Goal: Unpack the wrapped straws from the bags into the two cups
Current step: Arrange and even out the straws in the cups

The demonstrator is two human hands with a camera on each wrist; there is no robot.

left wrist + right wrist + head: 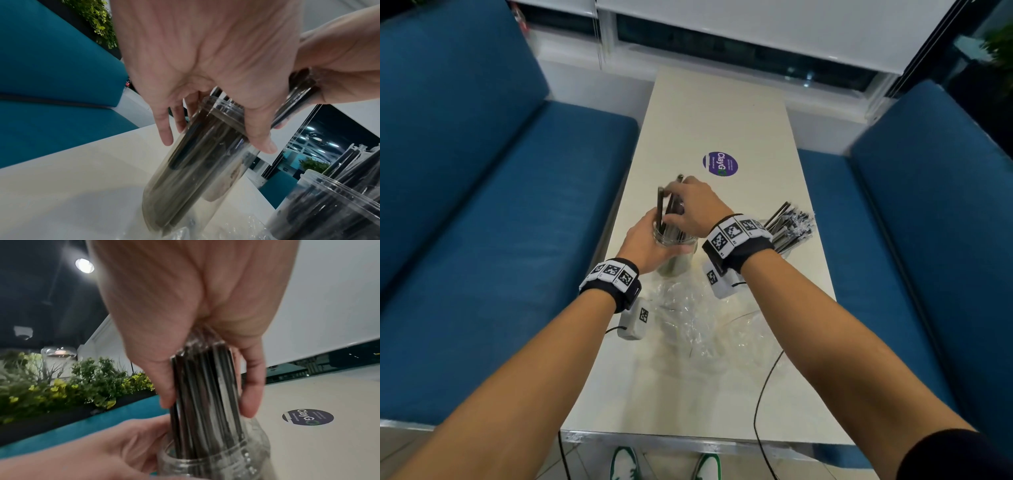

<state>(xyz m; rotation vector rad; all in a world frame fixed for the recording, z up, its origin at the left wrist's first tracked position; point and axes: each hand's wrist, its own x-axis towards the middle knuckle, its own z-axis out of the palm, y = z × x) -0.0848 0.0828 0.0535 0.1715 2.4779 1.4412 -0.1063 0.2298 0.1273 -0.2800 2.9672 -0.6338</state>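
Note:
A clear plastic cup [675, 253] [197, 170] [218, 460] stands on the white table [722, 113], left of centre. My left hand [654, 240] [216, 142] holds it near the rim, fingers on one side and thumb on the other. My right hand [681, 202] [207, 405] grips a bundle of dark wrapped straws [671, 205] [203, 386] from above, and their lower ends sit inside this cup. To the right, a second clear cup [786, 251] [320, 204] holds several wrapped straws [789, 222] fanned toward the right.
Crumpled clear plastic bags [695, 318] lie on the table just in front of the cups. A round purple sticker [720, 163] [307, 417] sits farther back. Blue sofas [482, 205] flank the narrow table on both sides. A black cable [760, 394] runs over the near edge.

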